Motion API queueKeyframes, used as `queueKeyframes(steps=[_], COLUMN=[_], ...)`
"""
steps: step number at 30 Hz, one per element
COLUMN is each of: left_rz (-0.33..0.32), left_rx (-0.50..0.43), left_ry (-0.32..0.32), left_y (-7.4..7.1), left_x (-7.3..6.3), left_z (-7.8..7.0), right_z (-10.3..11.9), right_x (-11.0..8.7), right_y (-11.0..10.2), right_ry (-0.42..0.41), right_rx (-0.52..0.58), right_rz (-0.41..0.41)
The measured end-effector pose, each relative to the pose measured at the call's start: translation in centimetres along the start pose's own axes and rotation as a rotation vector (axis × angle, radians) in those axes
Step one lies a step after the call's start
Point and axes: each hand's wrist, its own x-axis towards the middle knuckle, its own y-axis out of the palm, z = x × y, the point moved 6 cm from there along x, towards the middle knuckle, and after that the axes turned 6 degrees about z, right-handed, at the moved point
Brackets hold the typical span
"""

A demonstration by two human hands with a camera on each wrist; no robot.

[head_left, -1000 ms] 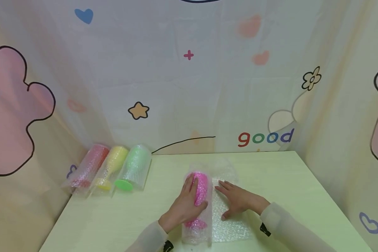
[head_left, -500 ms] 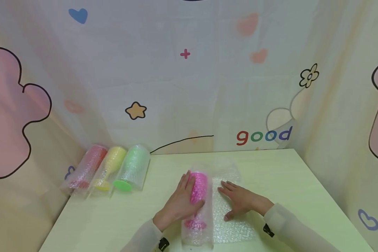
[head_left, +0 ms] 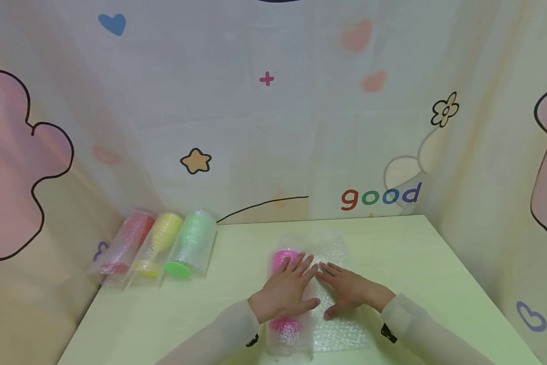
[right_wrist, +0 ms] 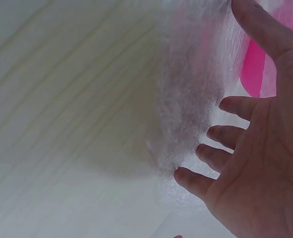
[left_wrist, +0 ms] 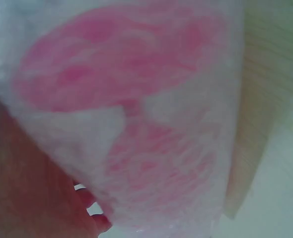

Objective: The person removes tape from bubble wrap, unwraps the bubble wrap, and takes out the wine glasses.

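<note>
A bright pink goblet [head_left: 283, 325] lies on its side, rolled in clear bubble wrap [head_left: 341, 335] whose loose part spreads to the right on the table. My left hand [head_left: 284, 293] rests across the middle of the wrapped goblet with fingers spread and straight, hiding its stem. In the left wrist view the goblet's round foot [left_wrist: 121, 59] and bowl show through the plastic. My right hand [head_left: 348, 290] presses on the loose bubble wrap just right of the roll, fingers spread; in the right wrist view its fingertips [right_wrist: 186, 176] reach over the bubble wrap [right_wrist: 188, 94].
At the table's back left, three wrapped goblets lie side by side: red [head_left: 134, 238], yellow [head_left: 163, 235] and green [head_left: 193, 241]. A printed curtain [head_left: 273, 126] stands behind the pale table [head_left: 200, 319] and along both sides.
My left hand has slid rightward over the wrapped goblet, its fingers now close to my right hand's. The roll has shifted slightly right. The right hand has barely moved.
</note>
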Motion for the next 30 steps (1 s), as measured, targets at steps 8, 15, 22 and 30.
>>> queueKeyframes(steps=[8, 15, 22, 30], left_rz=[0.018, -0.018, -0.053, -0.079], left_rx=[0.068, -0.015, -0.077, -0.105], left_ry=[-0.057, -0.063, -0.042, -0.043], left_y=[0.9, 1.0, 1.2, 1.2], left_x=[-0.4, -1.4, -1.6, -1.5], left_z=[1.3, 2.6, 2.5, 1.7], right_z=[-0.2, -0.6, -1.5, -2.7], right_x=[0.0, -0.1, -0.7, -1.6], right_y=[0.1, 0.2, 0.3, 0.3], right_ry=[0.012, 0.013, 0.020, 0.013], right_rx=[-0.005, 0.011, 0.024, 0.045], right_rz=[-0.001, 0.021, 0.021, 0.016])
